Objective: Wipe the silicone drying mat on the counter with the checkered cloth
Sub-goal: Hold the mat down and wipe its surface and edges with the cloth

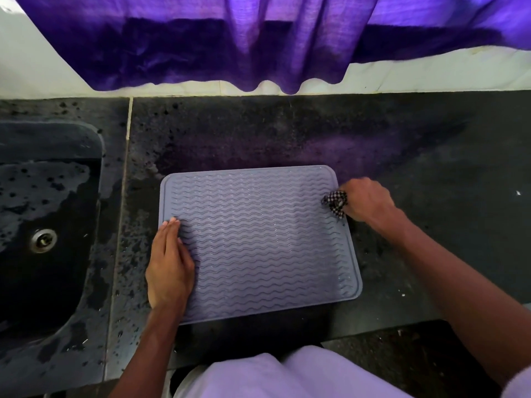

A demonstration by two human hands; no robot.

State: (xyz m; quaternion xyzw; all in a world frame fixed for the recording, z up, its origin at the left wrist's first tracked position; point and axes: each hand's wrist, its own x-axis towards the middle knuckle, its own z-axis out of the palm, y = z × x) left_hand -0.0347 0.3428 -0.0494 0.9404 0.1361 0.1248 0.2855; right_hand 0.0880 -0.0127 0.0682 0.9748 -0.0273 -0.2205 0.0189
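A grey silicone drying mat [258,239] with wavy ridges lies flat on the dark counter [287,133]. My left hand [169,262] rests flat on the mat's left edge, fingers straight and together. My right hand [366,201] grips the bunched black-and-white checkered cloth [334,202] at the mat's right edge, near its far right corner. Most of the cloth is hidden inside the fist.
A dark, wet sink [43,225] with a metal drain [43,240] lies to the left of the mat. A purple curtain [230,44] hangs over the white wall behind the counter. The counter's front edge runs just below the mat.
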